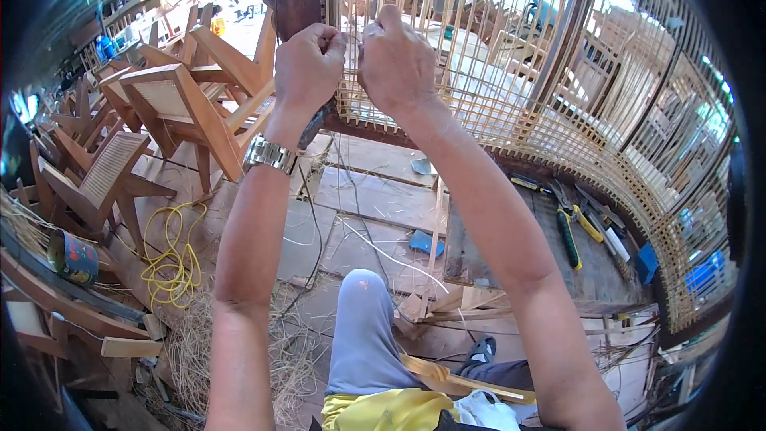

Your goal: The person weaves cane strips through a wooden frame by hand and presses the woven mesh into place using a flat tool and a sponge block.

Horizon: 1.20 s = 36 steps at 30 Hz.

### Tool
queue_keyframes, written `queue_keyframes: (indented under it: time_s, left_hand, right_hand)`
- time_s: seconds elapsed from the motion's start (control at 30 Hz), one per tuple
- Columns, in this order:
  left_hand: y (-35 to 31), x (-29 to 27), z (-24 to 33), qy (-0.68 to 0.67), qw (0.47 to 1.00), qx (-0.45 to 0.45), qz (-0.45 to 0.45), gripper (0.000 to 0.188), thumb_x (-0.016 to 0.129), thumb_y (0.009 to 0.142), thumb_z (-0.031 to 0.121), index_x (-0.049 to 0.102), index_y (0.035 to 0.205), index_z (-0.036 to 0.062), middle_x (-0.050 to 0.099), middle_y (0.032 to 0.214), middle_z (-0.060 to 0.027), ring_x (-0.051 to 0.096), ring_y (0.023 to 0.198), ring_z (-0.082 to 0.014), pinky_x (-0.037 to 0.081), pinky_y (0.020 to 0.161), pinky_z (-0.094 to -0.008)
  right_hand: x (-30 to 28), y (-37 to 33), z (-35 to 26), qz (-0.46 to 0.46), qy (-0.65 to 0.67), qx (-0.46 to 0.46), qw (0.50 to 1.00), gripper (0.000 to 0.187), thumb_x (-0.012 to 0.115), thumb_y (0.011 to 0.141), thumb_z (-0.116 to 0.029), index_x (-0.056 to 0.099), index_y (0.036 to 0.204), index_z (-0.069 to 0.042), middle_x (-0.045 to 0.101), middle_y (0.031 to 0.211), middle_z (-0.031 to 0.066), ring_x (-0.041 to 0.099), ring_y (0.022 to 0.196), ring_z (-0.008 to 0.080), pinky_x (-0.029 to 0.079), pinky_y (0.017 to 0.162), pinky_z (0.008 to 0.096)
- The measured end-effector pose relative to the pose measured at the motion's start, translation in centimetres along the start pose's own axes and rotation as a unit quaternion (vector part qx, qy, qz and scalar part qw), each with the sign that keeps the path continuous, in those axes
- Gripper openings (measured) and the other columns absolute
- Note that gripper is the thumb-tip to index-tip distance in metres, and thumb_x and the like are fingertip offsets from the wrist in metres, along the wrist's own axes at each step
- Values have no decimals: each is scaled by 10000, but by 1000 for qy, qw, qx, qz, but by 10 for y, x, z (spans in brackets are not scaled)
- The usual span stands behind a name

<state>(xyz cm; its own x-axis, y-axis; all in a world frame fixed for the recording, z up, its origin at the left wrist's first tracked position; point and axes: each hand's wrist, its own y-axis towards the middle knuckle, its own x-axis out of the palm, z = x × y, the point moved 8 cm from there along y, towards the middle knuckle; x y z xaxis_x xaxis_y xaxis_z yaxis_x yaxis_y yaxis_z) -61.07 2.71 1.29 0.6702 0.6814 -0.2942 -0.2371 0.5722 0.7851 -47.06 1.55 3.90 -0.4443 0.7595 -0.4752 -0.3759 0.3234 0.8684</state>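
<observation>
Before me stands a curved dark wood frame strung with an open lattice of pale cane strands. At its left edge my left hand is closed, thumb and forefinger pinched close to the upright; a metal-banded watch sits on that wrist. My right hand is closed just to the right, in front of the lattice, with its back toward me and the thumb raised. Whatever lies between the fingers of either hand is too thin or hidden to make out.
Wooden chairs with woven panels crowd the left. Yellow cord and a heap of cane shavings lie on the floor. Green-and-yellow-handled pliers and other tools rest on a dark board at right. A painted can stands far left.
</observation>
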Motion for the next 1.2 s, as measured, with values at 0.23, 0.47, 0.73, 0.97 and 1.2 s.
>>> queue_keyframes:
  time_s: [0.23, 0.47, 0.73, 0.97, 1.2]
  left_hand:
    - [-17, -5, 11, 199, 980, -8, 20, 236, 698, 979, 253, 746, 997, 23, 771, 871, -174, 751, 818, -361, 568, 740, -447]
    - [-40, -9, -13, 85, 994, -51, 54, 272, 702, 980, 252, 787, 1109, 28, 783, 957, -191, 767, 882, -343, 580, 806, -422]
    - [-42, 4, 2, 103, 985, -4, 139, 244, 694, 982, 180, 784, 1116, -2, 773, 1058, -224, 761, 921, -354, 578, 840, -418]
    - [-40, 8, 4, 112, 981, 24, 158, 203, 696, 970, 150, 787, 1051, -11, 768, 995, -216, 746, 879, -374, 577, 805, -434]
    - [-34, 13, 9, 167, 976, 34, 134, 167, 694, 952, 136, 779, 1007, 3, 759, 960, -198, 732, 858, -376, 570, 791, -462]
  right_hand:
    - [6, -6, -1, -33, 9, -9, 999, 156, 701, 905, -113, 748, 944, 30, 601, 1077, 139, 725, 931, 319, 583, 851, 480]
    - [9, -12, 4, -24, 38, 11, 999, 149, 705, 910, -127, 760, 949, 6, 600, 1085, 134, 721, 939, 315, 567, 844, 481]
    - [10, -9, 7, -15, 44, 32, 998, 111, 738, 804, -63, 764, 900, -15, 617, 1080, 141, 720, 953, 319, 559, 831, 467]
    - [7, -9, 6, -17, 46, 16, 999, 108, 725, 807, -49, 761, 898, -2, 627, 1070, 147, 722, 954, 331, 568, 829, 467]
    - [10, -9, 8, -22, 36, 24, 999, 127, 746, 785, -29, 762, 909, -4, 631, 1098, 154, 726, 942, 337, 574, 816, 462]
